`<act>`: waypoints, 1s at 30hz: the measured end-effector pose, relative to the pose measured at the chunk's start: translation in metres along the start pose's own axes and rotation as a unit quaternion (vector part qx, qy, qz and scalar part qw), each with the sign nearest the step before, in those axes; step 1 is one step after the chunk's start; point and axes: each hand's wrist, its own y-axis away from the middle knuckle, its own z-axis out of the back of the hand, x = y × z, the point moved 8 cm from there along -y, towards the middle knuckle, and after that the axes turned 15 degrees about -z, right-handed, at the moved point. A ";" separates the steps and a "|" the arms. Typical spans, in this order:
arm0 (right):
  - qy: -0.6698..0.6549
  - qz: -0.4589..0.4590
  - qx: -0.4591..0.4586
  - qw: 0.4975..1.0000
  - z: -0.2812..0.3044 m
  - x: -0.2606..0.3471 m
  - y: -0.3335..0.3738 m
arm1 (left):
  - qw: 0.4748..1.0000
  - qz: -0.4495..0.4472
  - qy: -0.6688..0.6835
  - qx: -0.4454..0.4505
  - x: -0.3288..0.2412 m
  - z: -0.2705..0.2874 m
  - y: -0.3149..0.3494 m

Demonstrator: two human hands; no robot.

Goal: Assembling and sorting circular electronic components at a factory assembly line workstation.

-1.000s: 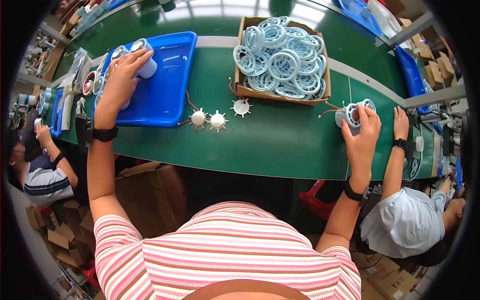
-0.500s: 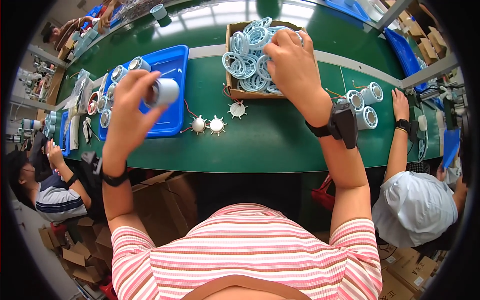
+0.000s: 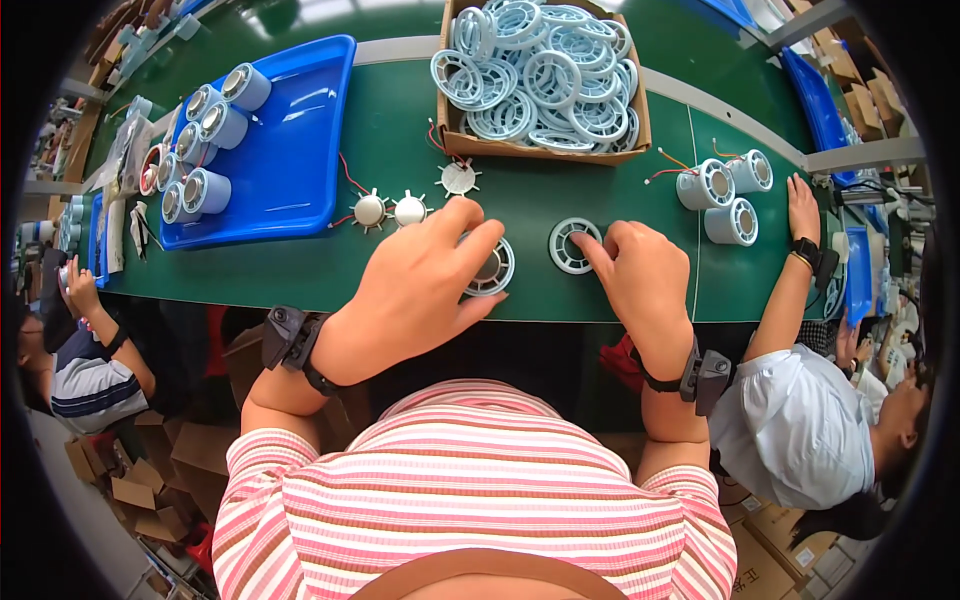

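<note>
Near the front of the green bench, my left hand (image 3: 425,275) is closed round a light-blue cylindrical housing (image 3: 505,268). The housing's spoked round end faces right, and my fingers cover the rest. A short way to the right, my right hand (image 3: 645,275) pinches a flat light-blue spoked ring (image 3: 573,262), its thumb lying over the ring's edge. Ring and housing are apart. Just beyond my left hand lie two round silver-white discs with short prongs (image 3: 370,210) and red wires. A paler pronged disc (image 3: 458,178) lies farther back.
A cardboard box (image 3: 560,152) heaped with light-blue rings (image 3: 552,80) stands at the back. The blue tray (image 3: 290,190) at left holds several housings (image 3: 222,125). Three wired housings (image 3: 731,221) sit at right, near a co-worker's hand (image 3: 802,212). Another person sits at far left.
My left hand has brought the housing rightward from above the tray to the bench front. My right hand has come back from the box with a ring. The view has shifted.
</note>
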 end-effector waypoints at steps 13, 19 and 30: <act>-0.261 0.213 0.108 0.935 -0.006 0.007 0.011 | 0.895 0.176 0.406 -0.056 0.033 -0.037 0.024; -0.367 0.134 0.056 0.919 0.014 0.046 0.031 | 0.735 0.266 0.621 -0.060 0.029 -0.072 0.018; -0.291 0.180 0.079 0.936 0.014 0.070 0.026 | 0.766 0.223 0.600 -0.056 0.034 -0.072 0.013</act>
